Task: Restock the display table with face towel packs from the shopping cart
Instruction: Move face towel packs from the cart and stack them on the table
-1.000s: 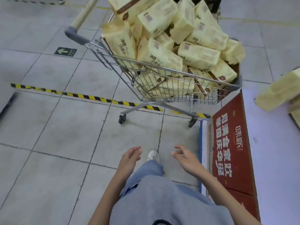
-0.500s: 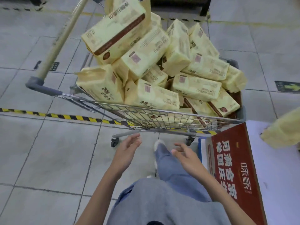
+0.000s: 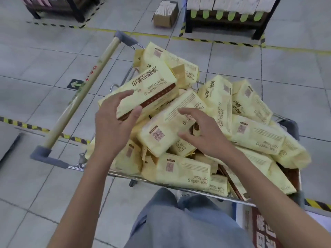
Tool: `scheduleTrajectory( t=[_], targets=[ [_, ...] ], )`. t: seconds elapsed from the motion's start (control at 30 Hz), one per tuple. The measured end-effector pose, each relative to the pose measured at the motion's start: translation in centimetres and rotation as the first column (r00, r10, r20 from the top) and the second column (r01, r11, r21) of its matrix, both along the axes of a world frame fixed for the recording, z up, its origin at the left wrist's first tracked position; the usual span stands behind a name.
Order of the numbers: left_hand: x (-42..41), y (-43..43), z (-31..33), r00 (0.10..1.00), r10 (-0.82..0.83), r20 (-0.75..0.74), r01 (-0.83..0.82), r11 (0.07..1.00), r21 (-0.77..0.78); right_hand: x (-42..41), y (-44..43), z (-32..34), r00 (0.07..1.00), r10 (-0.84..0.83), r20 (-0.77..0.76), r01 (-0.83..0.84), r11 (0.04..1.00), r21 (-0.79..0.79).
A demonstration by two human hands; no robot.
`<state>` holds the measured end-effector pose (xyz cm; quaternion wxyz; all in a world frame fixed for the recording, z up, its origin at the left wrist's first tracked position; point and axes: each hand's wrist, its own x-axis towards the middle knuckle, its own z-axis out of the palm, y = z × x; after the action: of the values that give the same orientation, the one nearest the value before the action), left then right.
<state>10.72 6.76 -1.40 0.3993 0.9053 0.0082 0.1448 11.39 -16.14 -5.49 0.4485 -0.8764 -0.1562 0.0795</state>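
A wire shopping cart (image 3: 125,174) with a wooden handle (image 3: 80,97) stands right in front of me, heaped with several yellow face towel packs. My left hand (image 3: 112,126) clasps the near end of the topmost pack (image 3: 157,86), the one with a brown stripe, thumb on its front face and fingers over its top. My right hand (image 3: 202,135) is spread over a neighbouring pack (image 3: 170,122) that shows a QR code; its fingers are apart and grip nothing. The display table's red side panel (image 3: 263,230) shows at the bottom right, mostly cut off.
A cardboard box (image 3: 165,14) sits on the tiled floor behind the cart, beside a dark stocked shelf unit (image 3: 223,20). Another shelf (image 3: 53,6) is at the far left. Yellow-black tape (image 3: 26,126) crosses the floor left of the cart.
I have stepped up to the cart and both hands have risen from waist height onto the heap. My left hand has taken hold of the top pack.
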Motion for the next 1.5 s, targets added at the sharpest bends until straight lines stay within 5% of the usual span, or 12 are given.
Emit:
scheduleTrajectory(
  t=[0.13,0.3,0.67,0.8,0.93,1.1,1.23,1.37,1.5],
  targets=[
    [4.8,2.6,-1.4,0.961,-0.086,-0.264,0.184,0.908,0.375,3.1,0.9,-1.6,0.925,0.295,0.240,-0.214,0.925,-0.313],
    [7.7,3.3,-2.2,0.936,-0.110,-0.335,0.292,0.775,0.561,5.1,1.1,-2.4,0.830,0.449,0.332,-0.231,0.817,-0.528],
    [8.6,4.2,-2.1,0.951,-0.066,-0.301,0.171,0.926,0.337,6.7,2.1,-3.8,0.672,0.522,0.525,-0.172,0.800,-0.575],
    [8.1,4.4,-1.4,0.963,-0.038,-0.268,0.107,0.963,0.249,6.6,1.4,-3.9,0.678,0.438,0.591,-0.151,0.869,-0.472],
    [7.4,5.2,-0.4,0.972,0.067,-0.227,-0.052,0.996,0.071,6.6,0.7,-2.3,0.770,0.194,0.608,-0.093,0.977,-0.194],
    [6.7,5.9,0.8,0.975,0.135,-0.179,-0.172,0.962,-0.211,5.7,0.2,0.8,0.928,-0.217,0.302,0.136,0.954,0.268],
    [5.7,3.8,1.5,0.979,0.110,-0.171,-0.184,0.842,-0.508,5.1,-0.9,2.7,0.919,-0.385,0.084,0.294,0.812,0.504],
    [4.7,1.1,1.4,0.977,0.028,-0.214,-0.171,0.704,-0.690,4.2,-2.6,3.1,0.893,-0.380,-0.241,0.430,0.562,0.707],
    [3.4,-1.4,0.8,0.959,-0.080,-0.272,-0.161,0.638,-0.753,2.5,-4.4,2.2,0.809,-0.306,-0.502,0.587,0.373,0.718]
  ],
)
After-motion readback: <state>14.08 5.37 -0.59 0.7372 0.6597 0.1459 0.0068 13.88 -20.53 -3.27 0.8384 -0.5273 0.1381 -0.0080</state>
